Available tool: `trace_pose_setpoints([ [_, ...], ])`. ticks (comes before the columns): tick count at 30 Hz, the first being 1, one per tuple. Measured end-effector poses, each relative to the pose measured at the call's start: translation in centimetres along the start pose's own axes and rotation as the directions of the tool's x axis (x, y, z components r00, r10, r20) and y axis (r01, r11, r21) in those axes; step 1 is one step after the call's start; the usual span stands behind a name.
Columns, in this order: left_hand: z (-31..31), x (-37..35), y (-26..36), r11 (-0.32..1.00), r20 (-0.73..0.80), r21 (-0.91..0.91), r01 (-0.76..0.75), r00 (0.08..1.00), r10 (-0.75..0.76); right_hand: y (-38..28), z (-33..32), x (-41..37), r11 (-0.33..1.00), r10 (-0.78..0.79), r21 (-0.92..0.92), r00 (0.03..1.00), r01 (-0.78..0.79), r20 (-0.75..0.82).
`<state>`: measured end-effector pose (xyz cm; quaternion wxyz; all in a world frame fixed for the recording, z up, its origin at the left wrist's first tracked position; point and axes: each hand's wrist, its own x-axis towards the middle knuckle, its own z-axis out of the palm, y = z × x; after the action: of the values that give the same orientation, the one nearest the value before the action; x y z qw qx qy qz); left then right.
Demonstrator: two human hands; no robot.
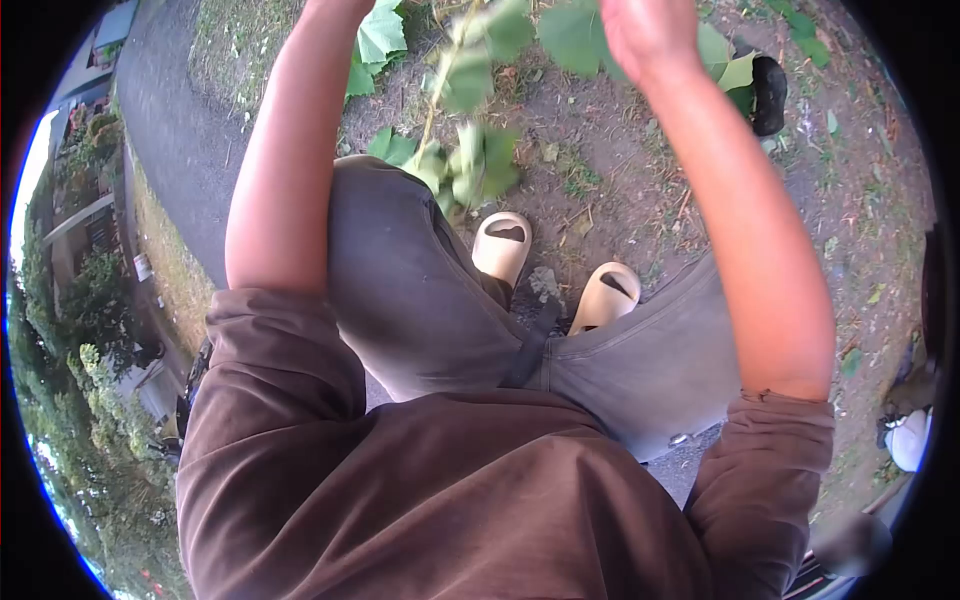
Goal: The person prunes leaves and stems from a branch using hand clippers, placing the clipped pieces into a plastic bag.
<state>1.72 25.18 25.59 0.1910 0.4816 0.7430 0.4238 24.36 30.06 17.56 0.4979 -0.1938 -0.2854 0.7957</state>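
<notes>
A leafy branch with broad green leaves hangs in front of my knees, blurred by motion, its upper end running out at the top edge. My right hand is at the top edge beside large leaves; its fingers lie beyond the frame, so what it holds is hidden. My left forearm reaches up to the top edge near another pale green leaf, and the left hand itself is cut off. More leaves show just right of my right wrist.
My feet in cream slides rest on bare soil strewn with leaf scraps. A black object stands upper right. Paved ground runs along the left, with trees beyond. A white rounded object is at the far right.
</notes>
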Motion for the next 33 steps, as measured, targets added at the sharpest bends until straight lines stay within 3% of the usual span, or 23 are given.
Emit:
trace_pose_setpoints([
  [1, 0.1, -0.4, 0.4, 0.999, -0.031, -0.043, 0.005, 0.999, -0.006, -0.8, 0.2, 0.2, 1.000, 0.005, 0.009, 1.000, -0.005, -0.014],
  [3, 0.1, -0.3, 0.7, 0.999, -0.038, -0.039, 0.010, 0.999, -0.012, -3.1, 1.0, 1.0, 0.977, -0.210, -0.035, 0.975, 0.208, -0.071],
  [4, 0.3, 0.0, 0.1, 0.991, -0.050, -0.097, -0.088, 0.995, 0.083, -4.1, 0.6, 1.5, 0.977, -0.214, -0.034, 0.974, 0.212, -0.075],
  [7, 0.6, -0.8, 1.3, 0.998, -0.001, -0.026, -0.064, 0.998, 0.064, -6.4, -1.2, 2.7, 0.931, -0.334, -0.153, 0.942, 0.331, 0.004],
  [9, 0.7, -1.6, 3.1, 0.986, 0.050, 0.113, 0.125, 0.990, -0.131, -7.0, -1.9, 2.8, 0.950, -0.244, -0.233, 0.959, 0.207, -0.143],
  [11, 1.4, 0.1, 0.7, 0.991, 0.190, -0.012, -0.131, 0.973, 0.131, -5.7, -2.9, 2.3, 0.943, -0.248, -0.265, 0.957, 0.202, -0.152],
  [12, 1.5, 0.0, 0.9, 0.997, 0.281, 0.019, -0.071, 0.958, 0.063, -4.6, -3.7, 1.9, 0.948, -0.229, -0.262, 0.958, 0.180, -0.171],
  [13, 1.7, -0.5, 1.4, 0.996, 0.276, 0.007, -0.086, 0.958, 0.081, -3.4, -4.4, 1.5, 0.952, -0.211, -0.261, 0.959, 0.158, -0.187],
  [15, 2.6, -1.1, 2.7, 0.952, 0.387, 0.279, -0.123, 0.922, 0.005, -2.5, -5.1, 1.9, 0.955, -0.198, -0.263, 0.958, 0.140, -0.208],
  [17, 3.7, -0.4, 0.7, 0.968, 0.379, 0.207, -0.141, 0.924, 0.053, -3.4, -2.6, 0.3, 0.944, -0.110, -0.326, 0.978, 0.046, -0.178],
  [18, 3.9, 0.0, 1.0, 0.946, 0.416, 0.307, -0.105, 0.909, -0.034, -3.2, -2.5, 0.0, 0.921, -0.124, -0.384, 0.985, 0.068, -0.123],
  [21, 5.8, 1.6, -1.4, 0.989, 0.510, 0.130, -0.073, 0.860, -0.003, -2.1, -2.4, -0.9, 0.887, -0.072, -0.459, 0.997, 0.051, -0.028],
  [23, 6.8, 2.6, -1.7, 0.991, 0.575, 0.088, -0.101, 0.818, 0.032, -2.3, -2.6, -2.0, 0.881, -0.084, -0.471, 0.994, 0.038, -0.076],
  [25, 7.4, 3.1, -0.9, 0.991, 0.635, 0.045, -0.127, 0.770, 0.070, -2.8, -3.3, -2.6, 0.799, -0.045, -0.597, 0.984, -0.069, -0.174],
  [27, 8.5, 2.8, 0.2, 0.968, 0.727, 0.069, -0.240, 0.676, 0.116, -3.0, -4.1, -2.9, 0.773, -0.081, -0.631, 0.976, -0.066, -0.202],
  [33, 12.0, 2.8, -0.2, 0.981, 0.817, -0.043, -0.190, 0.559, 0.144, -4.1, -5.0, -3.9, 0.778, -0.055, -0.611, 0.952, -0.149, -0.301],
])
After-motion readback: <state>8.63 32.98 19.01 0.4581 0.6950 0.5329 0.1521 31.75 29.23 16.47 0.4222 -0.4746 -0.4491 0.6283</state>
